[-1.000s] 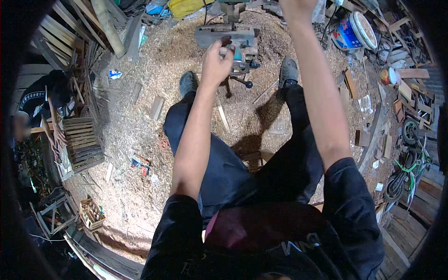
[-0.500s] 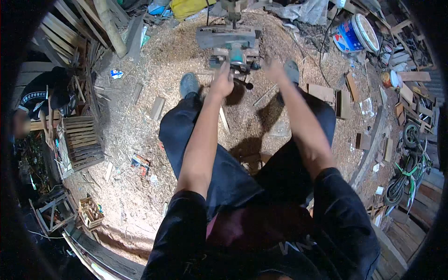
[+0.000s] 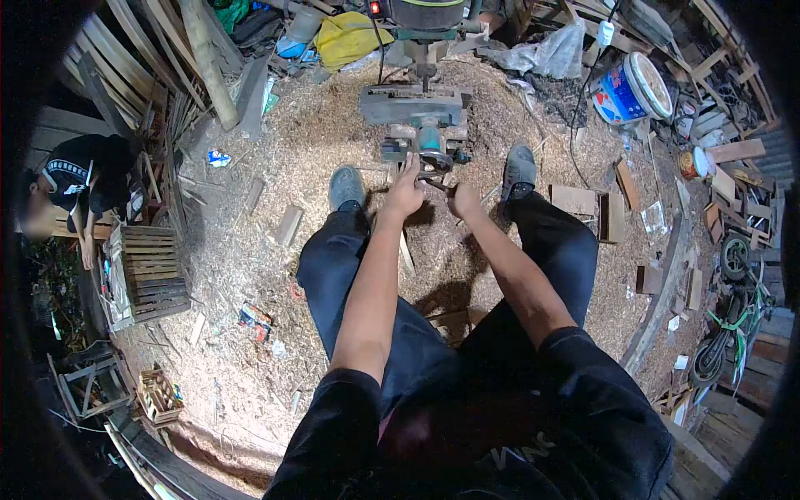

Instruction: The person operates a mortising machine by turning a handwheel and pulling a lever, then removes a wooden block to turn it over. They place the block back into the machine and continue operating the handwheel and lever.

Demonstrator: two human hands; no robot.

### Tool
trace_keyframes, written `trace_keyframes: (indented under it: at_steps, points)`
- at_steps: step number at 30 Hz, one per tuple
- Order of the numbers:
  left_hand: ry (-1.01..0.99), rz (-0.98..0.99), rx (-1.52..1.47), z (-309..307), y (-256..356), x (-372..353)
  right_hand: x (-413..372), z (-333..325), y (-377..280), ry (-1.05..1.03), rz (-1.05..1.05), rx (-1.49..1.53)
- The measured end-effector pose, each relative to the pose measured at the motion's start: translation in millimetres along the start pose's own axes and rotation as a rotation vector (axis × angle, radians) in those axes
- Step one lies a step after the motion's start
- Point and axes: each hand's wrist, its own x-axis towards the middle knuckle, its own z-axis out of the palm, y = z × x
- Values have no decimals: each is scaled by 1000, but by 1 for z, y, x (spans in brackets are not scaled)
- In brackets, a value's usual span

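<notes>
A drill-press-like machine (image 3: 414,106) stands in front of me, with a turquoise clamp part (image 3: 429,139) and a round handwheel (image 3: 437,160) at its near end. My right hand (image 3: 466,202) is closed around the end of the dark crank handle (image 3: 433,182) on that wheel. Just left of the wheel, my left hand (image 3: 404,197) reaches up with its fingers stretched out against the machine's near side. Whether anything lies under those fingertips is hidden.
Wood shavings (image 3: 250,333) cover the floor. Loose wood blocks (image 3: 289,225) lie by my feet. To the right are a paint bucket (image 3: 621,92) and a small bike (image 3: 725,325). At left, another person (image 3: 87,171) bends beside a slatted crate (image 3: 150,262).
My right hand has come down and left from beside the machine onto the crank handle. The left hand stays by the wheel. My view has tilted up, showing more of the machine's top.
</notes>
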Motion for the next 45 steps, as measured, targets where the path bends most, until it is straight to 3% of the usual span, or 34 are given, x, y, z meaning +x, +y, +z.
trace_keyframes:
  at_steps: [4, 7, 11, 12, 15, 16, 19, 23, 27, 30, 33, 36, 38, 39, 42, 44, 45]
  points:
    - [-20, -38, -12, 0, 2, 0, 10, 30, -2, 229, -84, -42]
    - [-33, -13, -24, 2, -3, 2, -4, 0, 14, 99, -36, 83]
    - [-21, -6, -31, 3, 0, 2, -9, -6, -3, 31, -73, -104]
    - [-16, -3, -12, 4, 0, 2, 19, 38, 23, 158, -150, -16]
    - [-28, -10, 16, 7, -2, 1, 27, 39, 40, 99, -113, -20]
    - [-34, -13, 12, 6, -2, 1, -16, -18, 9, -2, 5, -13]
    - [-68, -48, 37, 3, 1, 1, -19, -24, 5, -40, 24, -39]
    - [-22, -43, 26, 5, 4, 2, 4, 16, 23, 117, -71, 3]
    - [-6, 1, 32, 4, 0, 4, -15, -19, 25, -21, 85, 33]
    - [9, 16, 51, 4, -2, 3, -25, -41, 4, 58, 75, -9]
    - [3, -93, 33, -31, 41, 4, -24, -90, -18, 211, 23, -22]
    - [268, 100, -68, -55, 43, 28, 20, -142, -24, 494, -42, 113]
    - [429, 284, -94, -86, 62, 51, 34, -206, -41, 580, -265, 238]
    - [505, 380, -104, -102, 77, 60, 33, -239, -59, 637, -272, 248]
    - [704, 590, 21, -160, 161, 70, 55, -324, -101, 823, -470, 363]
    - [858, 802, 74, -188, 210, 83, 76, -371, -129, 694, -396, 629]
    - [932, 917, 107, -200, 236, 86, 100, -392, -138, 751, -476, 616]
